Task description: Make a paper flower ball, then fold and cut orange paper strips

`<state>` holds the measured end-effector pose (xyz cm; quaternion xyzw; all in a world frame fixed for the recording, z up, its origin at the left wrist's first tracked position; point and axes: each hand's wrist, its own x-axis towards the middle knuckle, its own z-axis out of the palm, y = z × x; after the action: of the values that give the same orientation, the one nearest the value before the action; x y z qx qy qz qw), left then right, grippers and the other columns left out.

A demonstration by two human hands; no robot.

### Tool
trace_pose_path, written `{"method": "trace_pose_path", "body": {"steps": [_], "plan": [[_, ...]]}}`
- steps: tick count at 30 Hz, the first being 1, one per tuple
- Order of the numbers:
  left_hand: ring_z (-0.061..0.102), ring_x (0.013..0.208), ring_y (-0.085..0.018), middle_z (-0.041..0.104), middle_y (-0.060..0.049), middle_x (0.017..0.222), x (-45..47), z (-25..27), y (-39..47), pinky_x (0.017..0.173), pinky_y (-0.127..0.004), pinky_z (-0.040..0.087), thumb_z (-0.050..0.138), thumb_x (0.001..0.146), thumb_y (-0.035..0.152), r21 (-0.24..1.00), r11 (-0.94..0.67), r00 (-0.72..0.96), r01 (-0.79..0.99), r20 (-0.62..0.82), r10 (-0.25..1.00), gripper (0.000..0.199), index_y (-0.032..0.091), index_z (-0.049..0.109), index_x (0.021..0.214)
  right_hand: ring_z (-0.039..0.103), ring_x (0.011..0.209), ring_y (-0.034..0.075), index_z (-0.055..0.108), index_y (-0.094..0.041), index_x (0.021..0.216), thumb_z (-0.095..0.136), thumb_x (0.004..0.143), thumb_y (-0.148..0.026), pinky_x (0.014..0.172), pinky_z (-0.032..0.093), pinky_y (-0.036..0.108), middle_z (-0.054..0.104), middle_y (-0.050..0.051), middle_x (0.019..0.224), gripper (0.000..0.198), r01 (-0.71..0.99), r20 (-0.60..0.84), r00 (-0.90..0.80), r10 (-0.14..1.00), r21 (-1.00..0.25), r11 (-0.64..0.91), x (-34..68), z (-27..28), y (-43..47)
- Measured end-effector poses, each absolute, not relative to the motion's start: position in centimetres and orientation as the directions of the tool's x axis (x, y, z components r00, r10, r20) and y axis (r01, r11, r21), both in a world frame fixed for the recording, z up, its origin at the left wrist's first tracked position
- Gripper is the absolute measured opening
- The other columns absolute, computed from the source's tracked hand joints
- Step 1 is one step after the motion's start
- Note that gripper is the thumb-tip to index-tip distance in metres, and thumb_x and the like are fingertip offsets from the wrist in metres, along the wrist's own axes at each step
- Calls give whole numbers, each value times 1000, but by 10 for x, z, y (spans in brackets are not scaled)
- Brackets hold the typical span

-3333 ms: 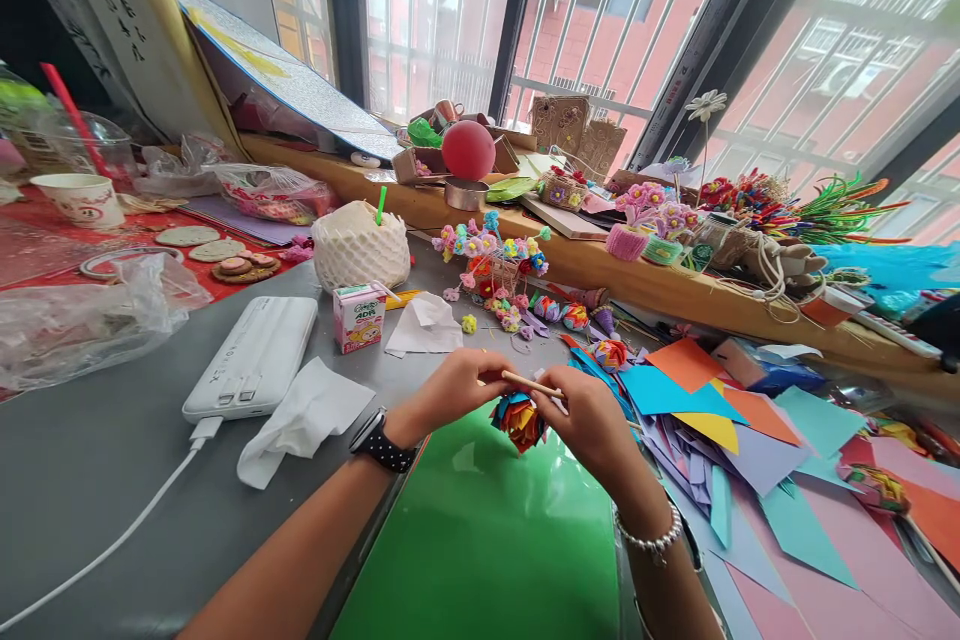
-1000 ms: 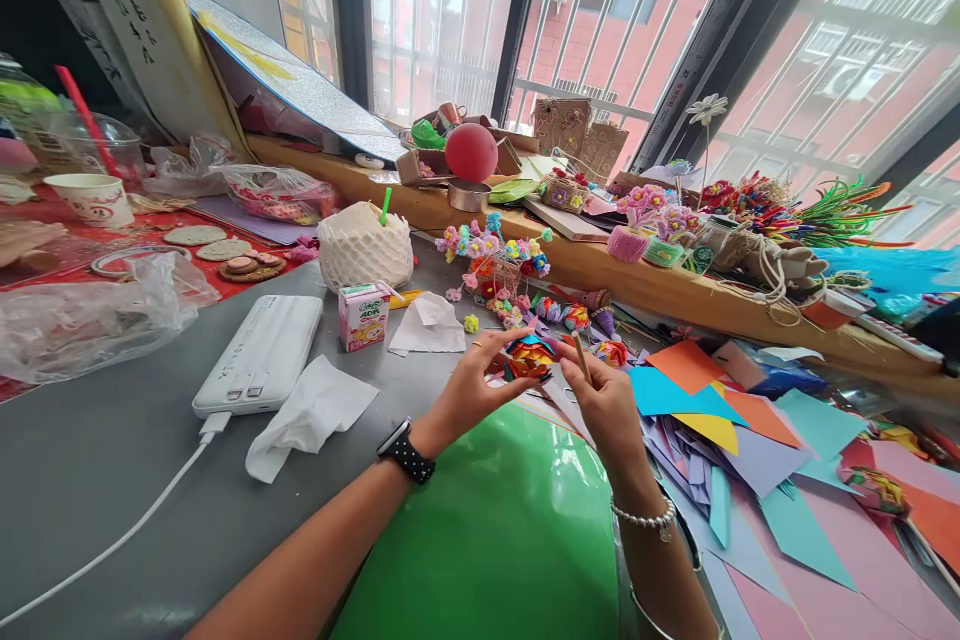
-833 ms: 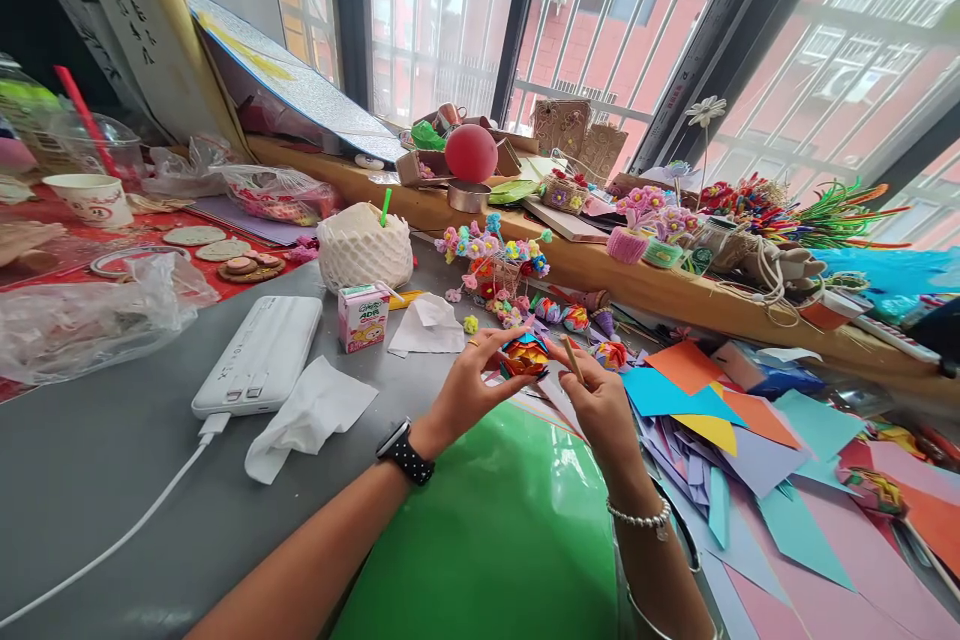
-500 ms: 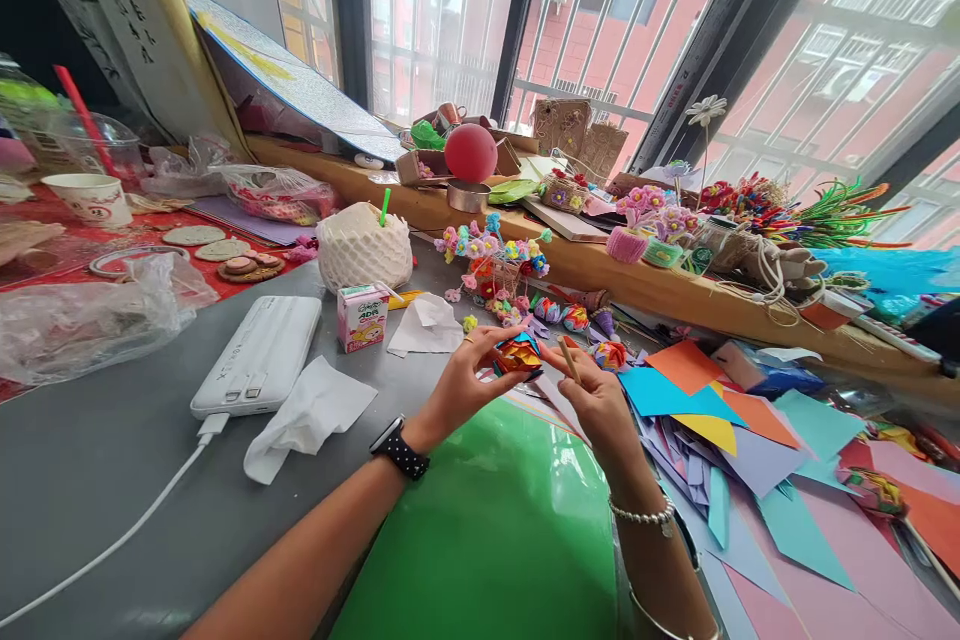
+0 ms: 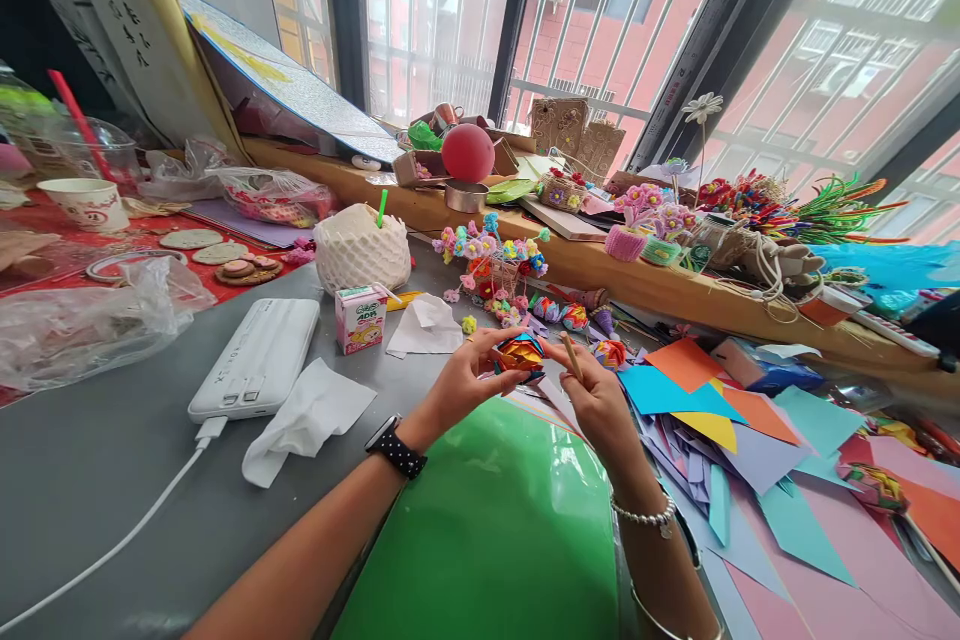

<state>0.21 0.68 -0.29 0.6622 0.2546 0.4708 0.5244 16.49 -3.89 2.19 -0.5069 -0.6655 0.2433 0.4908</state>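
Between the thumb and fingers of my left hand (image 5: 469, 382) sits a folded paper flower (image 5: 520, 354) with orange, yellow and blue petals. My right hand (image 5: 596, 395) is closed round a thin wooden stick (image 5: 573, 357), which points up and to the left. An outstretched right fingertip reaches the flower's right side; whether it presses on it I cannot tell. Below both hands lies a glossy green mat (image 5: 495, 530). Several similar paper flowers, one of them orange (image 5: 610, 353), rest just behind my right hand.
Coloured paper sheets (image 5: 802, 530) cover the right side. On the left are a white power bank (image 5: 259, 360) with a cable, crumpled tissue (image 5: 307, 420), a small pink drink carton (image 5: 361, 318) and a net-wrapped coconut (image 5: 362, 250). A cluttered wooden ledge (image 5: 675, 285) runs along the back.
My left fingers have shifted slightly on the paper flower, and more of its orange petals show. The right hand still holds the stick in nearly the same place.
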Motion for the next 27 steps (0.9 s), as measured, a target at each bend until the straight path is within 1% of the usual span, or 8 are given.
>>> {"method": "trace_pose_path", "body": {"steps": [4,9,13,16,18,21,23,27], "plan": [[56,80,-16,47,-8,106,1,-4,8,62,-24,48,64,68,27,934,-319,428,-164,359,829,48,22,50,114,50,96,19,63,-24,102,39,71,-9,77,40,30,57,4,102,42,473,404,-25,914,-801,367,164,19,-39],[56,77,-15,47,-8,106,0,-4,11,57,-22,47,66,66,26,940,-280,443,-197,340,829,47,22,53,111,51,94,19,63,-24,101,41,73,-12,76,40,29,57,4,99,37,487,386,-69,920,-792,369,167,20,-39],[57,77,-16,51,-10,106,-3,4,10,52,-21,45,65,67,26,958,-140,526,-249,255,811,47,20,52,112,52,83,16,62,-20,97,43,80,-24,75,39,29,59,5,91,26,472,387,1,922,-813,341,174,26,-39],[58,74,-16,49,-11,114,-5,11,8,50,-21,43,61,71,30,968,-49,566,-246,185,803,45,21,51,114,48,62,12,55,-20,109,47,80,-32,61,39,25,57,3,87,32,476,377,61,924,-825,305,177,30,-41],[58,76,-17,46,-11,120,-6,13,7,50,-21,43,58,73,33,974,-52,578,-221,174,797,41,21,54,111,41,53,9,54,-21,110,52,78,-33,55,37,24,56,2,87,35,493,370,6,929,-809,319,175,32,-42],[55,87,-19,45,-9,124,-7,12,7,57,-21,44,55,75,37,974,-100,547,-205,199,813,35,19,60,104,38,52,8,61,-20,97,57,74,-34,53,34,23,56,1,85,27,513,382,-53,923,-782,353,171,33,-43],[55,85,-18,52,-9,116,-6,11,8,59,-21,43,55,75,39,976,-52,545,-211,162,823,37,19,60,105,34,49,7,61,-18,91,58,73,-35,49,31,22,55,1,80,25,510,372,-31,928,-793,335,169,33,-44],[56,66,-12,61,-8,94,-4,9,8,55,-20,41,59,71,41,968,116,569,-224,34,822,46,17,54,111,27,46,7,57,-16,87,60,71,-37,42,24,21,49,-3,66,27,494,332,6,943,-821,286,166,33,-45]]}}
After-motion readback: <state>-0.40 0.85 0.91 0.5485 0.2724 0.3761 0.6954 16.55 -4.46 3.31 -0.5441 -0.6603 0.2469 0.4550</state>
